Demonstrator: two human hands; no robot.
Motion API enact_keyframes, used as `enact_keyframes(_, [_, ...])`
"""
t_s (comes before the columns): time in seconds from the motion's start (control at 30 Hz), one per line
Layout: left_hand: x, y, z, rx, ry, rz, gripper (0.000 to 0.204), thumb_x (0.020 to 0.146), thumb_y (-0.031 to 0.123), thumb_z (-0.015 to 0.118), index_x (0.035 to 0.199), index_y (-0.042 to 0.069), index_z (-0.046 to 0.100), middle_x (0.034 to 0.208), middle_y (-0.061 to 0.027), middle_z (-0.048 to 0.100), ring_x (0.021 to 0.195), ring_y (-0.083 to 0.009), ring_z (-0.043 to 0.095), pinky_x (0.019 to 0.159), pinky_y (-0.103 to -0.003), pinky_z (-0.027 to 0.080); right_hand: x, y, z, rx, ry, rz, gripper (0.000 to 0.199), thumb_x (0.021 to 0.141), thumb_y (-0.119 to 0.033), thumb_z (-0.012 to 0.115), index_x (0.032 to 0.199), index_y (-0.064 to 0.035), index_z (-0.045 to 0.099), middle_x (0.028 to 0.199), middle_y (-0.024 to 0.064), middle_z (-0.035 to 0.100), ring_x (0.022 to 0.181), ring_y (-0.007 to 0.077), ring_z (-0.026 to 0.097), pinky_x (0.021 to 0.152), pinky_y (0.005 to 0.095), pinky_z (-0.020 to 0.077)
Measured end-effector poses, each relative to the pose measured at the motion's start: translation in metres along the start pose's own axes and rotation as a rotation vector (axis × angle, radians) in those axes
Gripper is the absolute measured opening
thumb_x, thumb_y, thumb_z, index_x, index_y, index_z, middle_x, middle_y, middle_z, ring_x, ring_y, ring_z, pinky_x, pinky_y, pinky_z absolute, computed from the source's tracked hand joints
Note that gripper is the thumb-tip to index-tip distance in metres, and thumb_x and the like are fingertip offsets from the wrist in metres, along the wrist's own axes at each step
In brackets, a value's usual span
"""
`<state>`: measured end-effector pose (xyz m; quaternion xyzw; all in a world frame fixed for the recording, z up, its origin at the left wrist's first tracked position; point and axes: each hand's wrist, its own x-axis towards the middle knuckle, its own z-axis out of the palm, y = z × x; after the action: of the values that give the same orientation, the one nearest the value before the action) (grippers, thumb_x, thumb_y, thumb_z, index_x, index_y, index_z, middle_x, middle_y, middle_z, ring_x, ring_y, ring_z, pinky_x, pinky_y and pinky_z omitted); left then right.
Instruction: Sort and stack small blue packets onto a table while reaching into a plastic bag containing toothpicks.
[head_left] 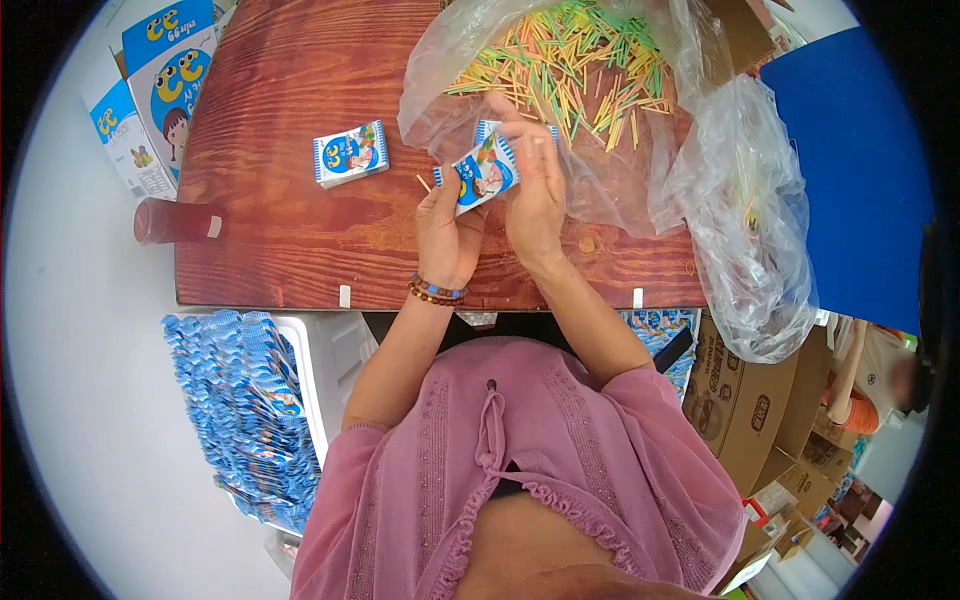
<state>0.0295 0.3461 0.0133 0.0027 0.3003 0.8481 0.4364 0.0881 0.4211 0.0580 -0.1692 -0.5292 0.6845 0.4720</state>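
My left hand [446, 238] pinches a small blue and white packet [484, 176] near the middle of the table, thumb across its lower left corner. A thin pale stick [423, 183] pokes out beside that thumb. Partly behind it, the striped edge of another blue and white packet [486, 131] shows. My right hand [536, 190] is up against the packets' right side, its fingers stretched upward and somewhat blurred; nothing plainly sits in its grip. To the left of my hands, a neat stack of blue and white packets [350, 153] lies on the table.
A clear plastic bag [430, 95] with many coloured sticks [570, 60] lies open on the wooden table [290, 230]. Crumpled plastic [750, 200] hangs over the right edge. A reddish bottle [175, 221] and printed box [170, 90] are left. Packets [245, 400] fill a white bin below; cartons [735, 390] and another person [860, 385] are right.
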Motion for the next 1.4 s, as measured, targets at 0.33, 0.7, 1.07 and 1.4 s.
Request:
enact_keyframes(0.33, [0.009, 0.003, -0.024, -0.117, -0.098, -0.006, 0.04, 0.097, 0.034, 0.049, 0.124, 0.004, 0.051, 0.122, -0.0062, 0.058, 0.111, -0.0187, 0.055, 0.096, -0.037, 0.044, -0.007, -0.001, -0.015, -0.139, -0.211, 0.065, 0.04, 0.093, -0.017, 0.05, 0.129, -0.0007, 0.046, 0.133, 0.0117, 0.046, 0.122, 0.0217, 0.044, 0.103, 0.0328, 0.0336])
enact_keyframes(0.7, [-0.002, 0.051, -0.057, 0.299, -0.206, 0.312, 0.036, 0.09, 0.003, 0.056, 0.124, -0.004, 0.05, 0.121, -0.0109, 0.058, 0.111, -0.0157, 0.056, 0.096, -0.032, 0.045, 0.013, 0.014, -0.006, -0.433, -0.531, 0.118, 0.018, 0.092, -0.013, 0.058, 0.097, 0.0025, 0.066, 0.085, 0.0028, 0.06, 0.082, 0.0072, 0.055, 0.071, 0.0217, 0.044])
enact_keyframes(1.07, [-0.014, 0.062, -0.072, 0.525, 0.093, 0.28, 0.013, 0.086, 0.003, 0.065, 0.098, -0.001, 0.067, 0.091, -0.0029, 0.069, 0.079, -0.005, 0.062, 0.069, -0.021, 0.05, 0.014, 0.05, 0.019, -0.483, -0.613, 0.261, 0.021, 0.093, -0.018, 0.058, 0.094, 0.0003, 0.067, 0.074, 0.0003, 0.058, 0.068, 0.0059, 0.052, 0.059, 0.0251, 0.0419])
enact_keyframes(1.4, [-0.017, 0.067, -0.088, 0.329, 0.156, 0.303, 0.016, 0.089, 0.007, 0.063, 0.102, -0.001, 0.066, 0.095, -0.003, 0.068, 0.079, -0.0052, 0.061, 0.069, -0.022, 0.049, 0.002, 0.079, 0.017, -1.248, -0.618, -0.072, 0.016, 0.079, -0.014, 0.065, 0.087, -0.0014, 0.059, 0.08, 0.0187, 0.063, 0.077, 0.0365, 0.061, 0.066, 0.0407, 0.0489])
